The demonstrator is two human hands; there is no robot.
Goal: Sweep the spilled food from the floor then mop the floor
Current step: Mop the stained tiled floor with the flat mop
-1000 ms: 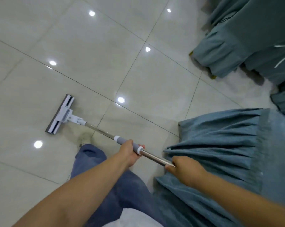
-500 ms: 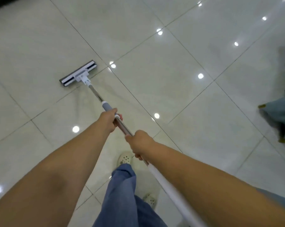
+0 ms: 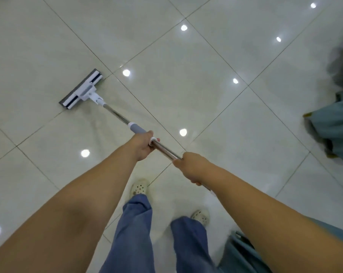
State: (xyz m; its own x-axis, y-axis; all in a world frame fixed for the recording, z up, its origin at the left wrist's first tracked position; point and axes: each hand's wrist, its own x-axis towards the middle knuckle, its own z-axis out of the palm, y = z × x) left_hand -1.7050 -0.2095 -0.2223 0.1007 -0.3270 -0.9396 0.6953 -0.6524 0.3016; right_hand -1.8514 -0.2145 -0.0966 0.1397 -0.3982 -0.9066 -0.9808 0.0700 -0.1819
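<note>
I'm looking down on the floor, big glossy pale tiles with dark grout lines and ceiling lights mirrored in them; I can't pick out any spilled food on it. At the right edge, blue-grey pleated fabric hangs to the tiles, and another fold sits near my right leg. The mop runs from far left toward me, its flat grey-and-white head lying flat on a tile just left of a grout crossing, with a faint wet sheen near it. Left hand is wrapped tight around the near end of the grey grip sleeve; right hand is clenched on the bare steel shaft nearer to me. Blue trousers and pale perforated clogs below. No writing or logo I can read anywhere.
</note>
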